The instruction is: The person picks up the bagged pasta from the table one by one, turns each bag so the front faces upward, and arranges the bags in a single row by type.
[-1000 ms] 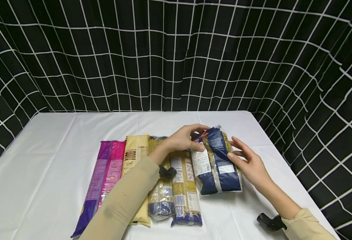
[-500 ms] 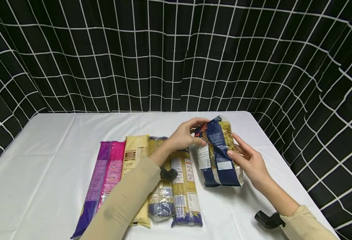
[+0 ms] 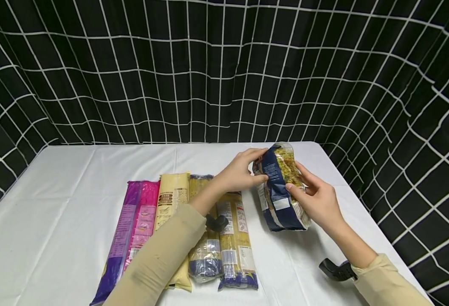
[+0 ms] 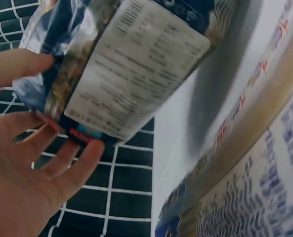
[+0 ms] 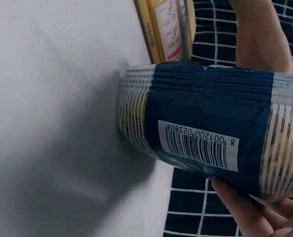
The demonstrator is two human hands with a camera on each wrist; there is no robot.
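Observation:
A dark blue bag of short pasta [image 3: 275, 187] is held tilted above the right part of the table by both hands. My left hand [image 3: 243, 170] grips its upper left side, thumb on the blue back panel and fingers behind the top edge. On the opposite side my right hand [image 3: 320, 199] holds the bag, thumb on the printed back and fingers along its side. A white printed label [image 4: 141, 69] fills much of the bag in the left wrist view. In the right wrist view its striped bottom end shows a barcode [image 5: 198, 145].
Left of the bag, long packs lie side by side on the white table [image 3: 56, 221]: a pink-purple pack [image 3: 140, 212], a cream pack [image 3: 167, 195] and two clear packs of spaghetti [image 3: 205, 255]. My left forearm crosses over them. A black grid curtain [image 3: 216, 85] surrounds the table.
Both hands have lifted the bag of pasta up and away from me. It has turned so that its yellow-green pasta side shows more and the white label less.

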